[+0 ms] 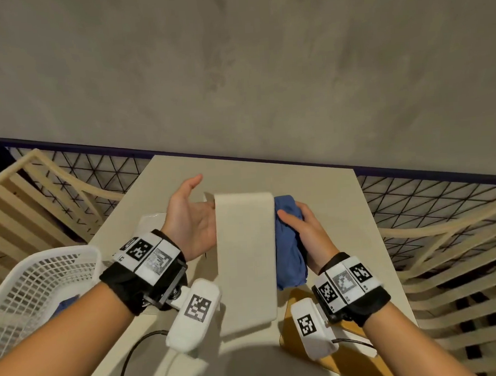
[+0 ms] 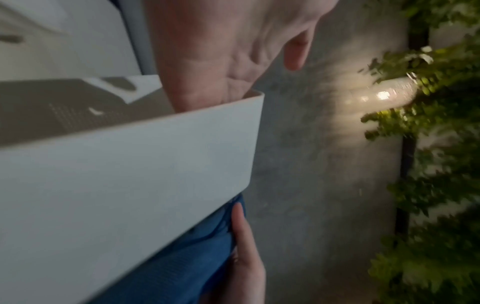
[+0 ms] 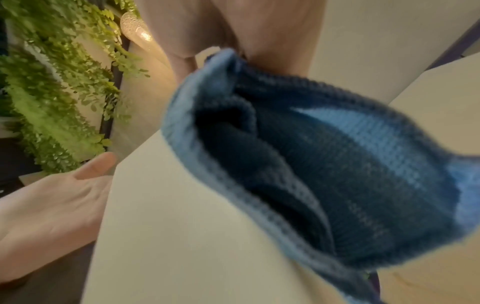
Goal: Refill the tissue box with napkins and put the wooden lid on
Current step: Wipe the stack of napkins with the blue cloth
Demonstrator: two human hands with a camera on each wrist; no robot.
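Observation:
The white tissue box (image 1: 247, 260) is held up off the table, tipped so its open side faces left, and the inside that shows looks empty (image 2: 78, 107). My left hand (image 1: 193, 217) reaches over the rim into the box (image 2: 130, 174); its fingers are hidden inside and the thumb stands free. My right hand (image 1: 307, 233) grips a bunched blue cloth (image 1: 289, 243) and presses it against the box's right outer face (image 3: 182, 205). The cloth (image 3: 324, 174) fills the right wrist view. A wooden lid (image 1: 298, 296) lies on the table under my right wrist.
The beige table (image 1: 313, 178) stands against a grey wall. A white mesh basket (image 1: 43, 276) with something blue in it sits at the near left. A clear plastic pack (image 1: 153, 219) lies behind my left wrist. Slatted wooden chairs (image 1: 463, 262) flank the table.

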